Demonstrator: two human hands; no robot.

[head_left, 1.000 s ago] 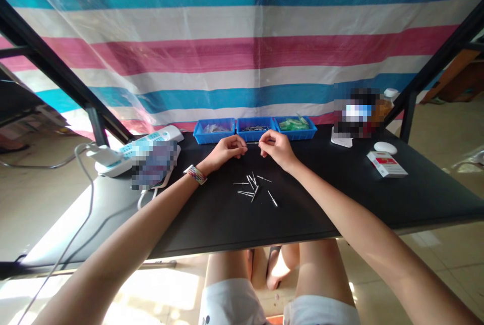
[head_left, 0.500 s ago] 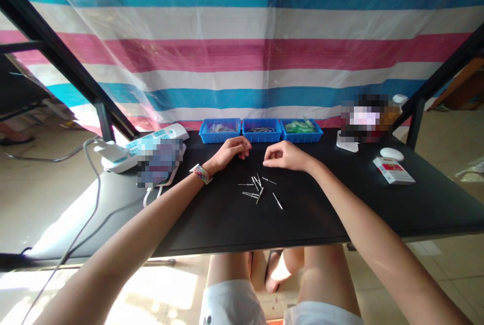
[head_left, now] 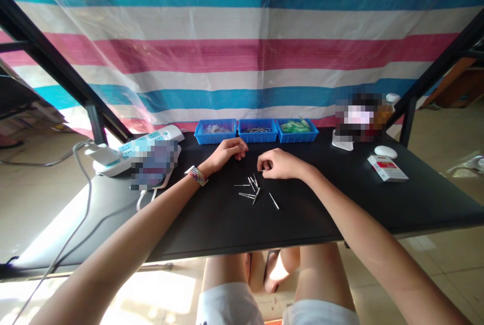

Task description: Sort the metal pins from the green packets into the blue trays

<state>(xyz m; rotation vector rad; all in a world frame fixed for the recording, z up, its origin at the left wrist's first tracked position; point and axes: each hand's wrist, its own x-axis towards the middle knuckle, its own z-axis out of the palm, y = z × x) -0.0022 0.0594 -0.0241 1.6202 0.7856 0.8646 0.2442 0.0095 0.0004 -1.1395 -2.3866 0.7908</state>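
Note:
Several silvery blind rivets [head_left: 247, 195] lie in a loose group on the black table, and a lone rivet [head_left: 274, 201] rests a little to their right. My right hand [head_left: 283, 164] hovers low just above and right of the group, thumb and forefinger pinched on a rivet; only a small bright bit of it shows at the fingertips. My left hand [head_left: 227, 154], with a woven band on the wrist, stays behind the group near the bins. Its fingers are curled closed, and whatever they may hold is hidden.
Along the back stand three blue bins: left [head_left: 215, 139] with clear bags, middle [head_left: 257, 138] with metal pieces, right [head_left: 298, 138] with green packets. A power strip [head_left: 176, 133] and a blurred phone [head_left: 157, 163] sit left. A small box [head_left: 389, 169] and white case [head_left: 385, 152] sit right.
My right hand has come down and nearer to me, picking up the rivet that lay at the group's upper right. My left hand has hardly moved; the view has shifted slightly.

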